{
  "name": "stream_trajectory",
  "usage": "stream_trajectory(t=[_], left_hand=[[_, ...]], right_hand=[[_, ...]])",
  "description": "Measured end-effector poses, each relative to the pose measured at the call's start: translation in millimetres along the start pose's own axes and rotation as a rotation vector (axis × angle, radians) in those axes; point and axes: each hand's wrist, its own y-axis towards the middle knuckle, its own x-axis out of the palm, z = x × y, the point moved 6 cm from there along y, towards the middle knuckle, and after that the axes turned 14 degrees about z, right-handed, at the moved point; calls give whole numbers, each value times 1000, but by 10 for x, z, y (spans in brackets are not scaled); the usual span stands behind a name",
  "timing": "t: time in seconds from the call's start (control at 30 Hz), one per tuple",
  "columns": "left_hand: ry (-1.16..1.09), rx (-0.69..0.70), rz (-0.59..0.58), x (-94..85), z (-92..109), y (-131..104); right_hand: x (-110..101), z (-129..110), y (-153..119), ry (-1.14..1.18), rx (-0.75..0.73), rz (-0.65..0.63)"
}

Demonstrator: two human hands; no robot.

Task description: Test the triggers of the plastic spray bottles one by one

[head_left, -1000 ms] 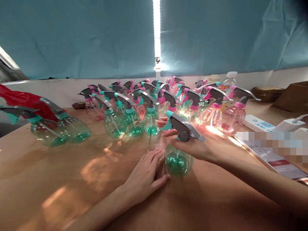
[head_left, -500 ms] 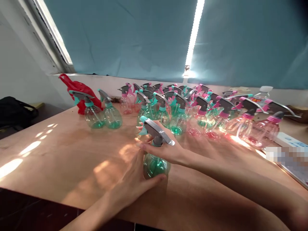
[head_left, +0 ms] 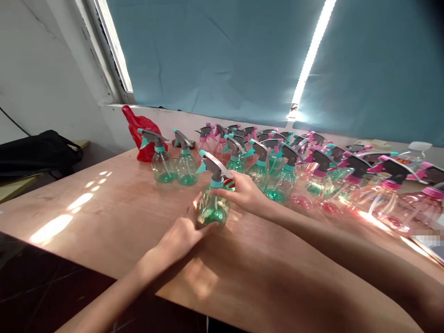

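Taking the held bottle as the centre of my clock, I have a clear, green-tinted spray bottle (head_left: 212,210) mid-view above the wooden table, round-bellied and glossy, with a ribbed turquoise collar and a smooth grey trigger head. I see the left hand (head_left: 178,236) curled round its lower belly from 8 o'clock, thumb across the front. The right hand (head_left: 246,189) closes on the neck from 3 o'clock, thumb laid over the shoulder; its other fingers are mostly hidden. I can't tell whether the base touches the wood.

At 11 o'clock two more green bottles (head_left: 187,169) stand side by side, a crinkled red plastic bag (head_left: 142,129) partly behind them. From 1 to 3 o'clock, green and pink bottles (head_left: 378,203) crowd together, their transparent walls overlapping so much that I can't count the back ones. A limp black fabric bag (head_left: 41,155) near 9 o'clock is cut by my frame edge. Toward 3 o'clock, a flat device (head_left: 432,247) is cropped and pixelated. Beside the right hand's fingers, a small red-and-dark striped patch (head_left: 229,184) defeats me.
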Motion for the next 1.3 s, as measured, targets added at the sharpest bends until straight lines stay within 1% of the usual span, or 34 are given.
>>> stream_trajectory(t=[0.07, 0.2, 0.3, 0.47, 0.6, 0.83, 1.13, 1.3], left_hand=[[97, 66, -12, -10, -116, -4], [181, 79, 35, 0, -380, -39], [209, 114, 32, 49, -467, -71], [234, 181, 19, 75, -462, -85], [241, 207, 10, 78, -449, -91], [260, 201, 6, 72, -431, -99], [260, 185, -4, 86, -434, -92], [255, 174, -17, 84, -415, -87]], right_hand=[[124, 65, 187, -35, 32, 22], [341, 218, 513, -105, 89, 65], [417, 296, 654, -175, 125, 95], [451, 339, 746, -242, 148, 106], [471, 359, 797, -256, 145, 113], [513, 394, 867, -301, 179, 97], [549, 422, 934, -331, 227, 46], [538, 366, 847, -292, 210, 73]])
